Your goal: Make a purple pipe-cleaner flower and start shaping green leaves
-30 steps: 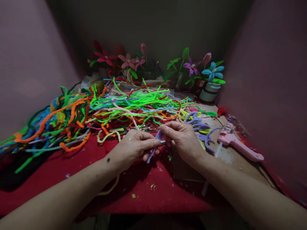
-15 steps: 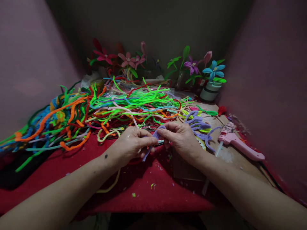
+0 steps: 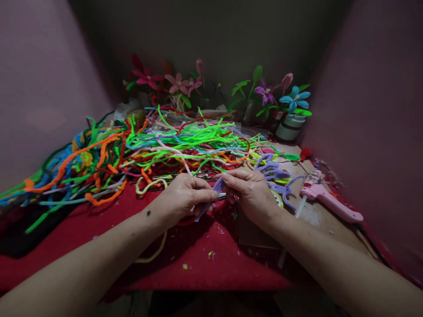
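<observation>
Both of my hands meet at the middle of a red cloth-covered table [image 3: 205, 264]. My left hand [image 3: 183, 198] is closed, pinching a lilac pipe cleaner [image 3: 216, 187] together with a thin light stick that pokes out to the right. My right hand [image 3: 251, 191] is closed too, its thumb and fingers pinching the upper part of the same lilac pipe cleaner. The loose end of the pipe cleaner hangs down below my left fingers.
A big heap of pipe cleaners in many colours [image 3: 139, 149] spreads behind and left of my hands. Bent lilac pieces [image 3: 274, 174] and a pink glue gun [image 3: 325, 196] lie to the right. Finished pipe-cleaner flowers [image 3: 294, 99] stand in pots at the back.
My hands have shifted slightly up and closer together, and the fingers of my right hand have worked along the lilac pipe cleaner. The view has barely moved.
</observation>
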`<state>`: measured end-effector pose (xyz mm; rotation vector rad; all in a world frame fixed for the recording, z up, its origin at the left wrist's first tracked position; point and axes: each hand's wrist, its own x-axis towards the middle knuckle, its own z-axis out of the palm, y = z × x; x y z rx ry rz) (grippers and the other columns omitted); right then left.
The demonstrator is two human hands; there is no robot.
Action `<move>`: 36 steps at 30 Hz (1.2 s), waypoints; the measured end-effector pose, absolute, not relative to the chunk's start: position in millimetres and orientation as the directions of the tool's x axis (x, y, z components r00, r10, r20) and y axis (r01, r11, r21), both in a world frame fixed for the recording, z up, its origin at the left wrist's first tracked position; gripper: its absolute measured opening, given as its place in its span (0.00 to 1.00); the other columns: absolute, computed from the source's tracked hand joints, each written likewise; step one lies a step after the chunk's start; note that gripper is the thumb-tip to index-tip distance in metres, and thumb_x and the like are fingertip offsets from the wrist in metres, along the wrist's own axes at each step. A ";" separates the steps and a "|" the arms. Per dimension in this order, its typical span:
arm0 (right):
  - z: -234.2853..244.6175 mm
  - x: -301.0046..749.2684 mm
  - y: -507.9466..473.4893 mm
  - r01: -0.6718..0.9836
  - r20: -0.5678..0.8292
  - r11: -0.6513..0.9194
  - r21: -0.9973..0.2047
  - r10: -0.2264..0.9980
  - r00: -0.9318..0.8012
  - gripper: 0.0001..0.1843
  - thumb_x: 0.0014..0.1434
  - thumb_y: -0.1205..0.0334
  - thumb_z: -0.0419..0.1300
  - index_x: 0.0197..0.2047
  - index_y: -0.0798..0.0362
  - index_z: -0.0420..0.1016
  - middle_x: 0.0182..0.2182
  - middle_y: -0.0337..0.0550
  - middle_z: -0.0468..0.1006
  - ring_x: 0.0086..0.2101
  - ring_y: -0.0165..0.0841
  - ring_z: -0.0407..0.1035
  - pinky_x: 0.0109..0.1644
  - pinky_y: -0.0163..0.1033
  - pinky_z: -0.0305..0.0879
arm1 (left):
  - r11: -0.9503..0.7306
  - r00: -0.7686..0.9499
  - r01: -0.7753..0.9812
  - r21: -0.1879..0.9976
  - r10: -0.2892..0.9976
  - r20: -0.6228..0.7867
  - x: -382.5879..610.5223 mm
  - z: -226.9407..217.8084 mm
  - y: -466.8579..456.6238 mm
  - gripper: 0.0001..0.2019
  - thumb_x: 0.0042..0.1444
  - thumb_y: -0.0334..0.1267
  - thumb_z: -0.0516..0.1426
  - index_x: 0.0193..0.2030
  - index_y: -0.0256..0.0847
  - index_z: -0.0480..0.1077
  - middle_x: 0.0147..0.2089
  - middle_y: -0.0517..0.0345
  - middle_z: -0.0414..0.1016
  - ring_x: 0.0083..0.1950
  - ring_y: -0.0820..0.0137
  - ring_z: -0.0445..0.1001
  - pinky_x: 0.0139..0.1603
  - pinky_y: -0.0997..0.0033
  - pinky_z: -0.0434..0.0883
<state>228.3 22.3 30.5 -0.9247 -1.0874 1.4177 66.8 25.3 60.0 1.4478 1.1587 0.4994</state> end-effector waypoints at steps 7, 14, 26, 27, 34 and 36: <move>32.9 229.2 24.2 -0.228 0.049 -0.004 -0.974 0.974 -0.223 0.10 0.51 0.56 0.61 0.27 0.55 0.75 0.17 0.35 0.68 0.17 0.24 0.56 0.19 0.31 0.52 | 0.175 0.377 0.338 0.925 0.875 -0.303 69.1 65.5 24.3 0.13 0.48 0.42 0.59 0.19 0.36 0.66 0.11 0.65 0.59 0.13 0.80 0.52 0.16 0.76 0.46; 33.3 230.7 24.3 -0.155 0.070 0.040 -0.987 0.977 -0.200 0.14 0.53 0.56 0.60 0.21 0.55 0.69 0.15 0.33 0.64 0.17 0.23 0.55 0.21 0.32 0.51 | 0.172 0.445 0.260 0.950 0.852 -0.276 59.8 57.8 31.1 0.10 0.47 0.42 0.61 0.26 0.36 0.70 0.15 0.64 0.63 0.15 0.80 0.54 0.17 0.77 0.47; 36.9 228.0 22.2 -0.117 -0.046 -0.079 -0.990 0.965 -0.259 0.08 0.47 0.59 0.63 0.26 0.56 0.73 0.15 0.32 0.67 0.15 0.23 0.58 0.19 0.31 0.54 | 0.146 0.383 0.241 0.960 0.894 -0.232 61.5 54.9 30.2 0.09 0.50 0.41 0.59 0.32 0.36 0.69 0.17 0.65 0.64 0.15 0.80 0.55 0.16 0.79 0.49; 36.7 227.9 22.0 -0.102 -0.044 -0.072 -0.992 0.966 -0.256 0.07 0.47 0.60 0.62 0.26 0.56 0.73 0.15 0.32 0.67 0.15 0.23 0.57 0.19 0.31 0.54 | 0.129 0.379 0.237 0.963 0.900 -0.214 62.5 56.5 29.3 0.08 0.50 0.40 0.59 0.33 0.37 0.68 0.18 0.65 0.65 0.16 0.80 0.56 0.16 0.79 0.50; 34.4 227.1 21.0 -0.060 -0.034 -0.053 -0.997 0.960 -0.277 0.05 0.49 0.64 0.59 0.24 0.55 0.71 0.14 0.31 0.66 0.15 0.23 0.57 0.19 0.30 0.53 | 0.005 0.287 0.280 0.960 0.954 -0.089 69.6 63.2 22.9 0.10 0.49 0.41 0.59 0.30 0.36 0.68 0.23 0.63 0.67 0.20 0.78 0.60 0.20 0.78 0.59; 33.3 226.4 20.6 -0.060 -0.033 -0.050 -0.997 0.967 -0.252 0.06 0.49 0.64 0.59 0.23 0.55 0.69 0.14 0.31 0.65 0.15 0.23 0.56 0.18 0.31 0.52 | -0.047 0.265 0.327 0.944 0.963 -0.044 70.4 60.7 21.5 0.10 0.50 0.43 0.58 0.30 0.36 0.69 0.24 0.61 0.69 0.22 0.76 0.63 0.22 0.78 0.60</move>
